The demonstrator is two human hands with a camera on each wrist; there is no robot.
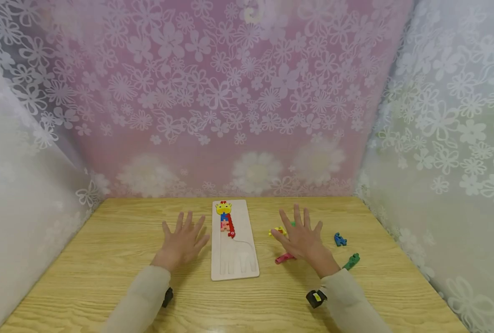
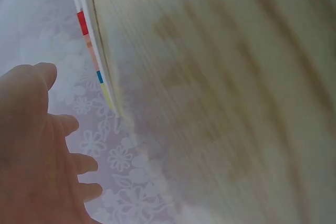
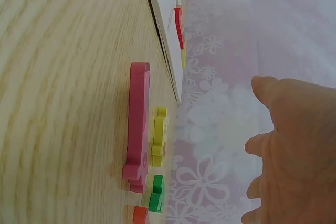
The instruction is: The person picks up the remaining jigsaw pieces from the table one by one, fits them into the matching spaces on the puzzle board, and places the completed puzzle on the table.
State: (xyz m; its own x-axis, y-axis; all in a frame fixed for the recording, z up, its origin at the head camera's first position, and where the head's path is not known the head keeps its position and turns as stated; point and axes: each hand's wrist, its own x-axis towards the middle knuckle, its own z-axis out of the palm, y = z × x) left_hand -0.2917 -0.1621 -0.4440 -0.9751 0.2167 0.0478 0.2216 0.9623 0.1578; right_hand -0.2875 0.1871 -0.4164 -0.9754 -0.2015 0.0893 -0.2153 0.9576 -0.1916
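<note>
Spread wide and gripping nothing, the left hand and right hand flank a pale, round-cornered puzzle board on the wood-grained table, blurred in the left wrist view. In the head view the right hand partly hides a bar-shaped pink piece; the right wrist view cuts off an orange piece. Smooth yellow giraffe head tops the board.

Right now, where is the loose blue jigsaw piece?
In the head view, the loose blue jigsaw piece lies right of the right hand, just beyond the elongated green jigsaw piece.
</note>
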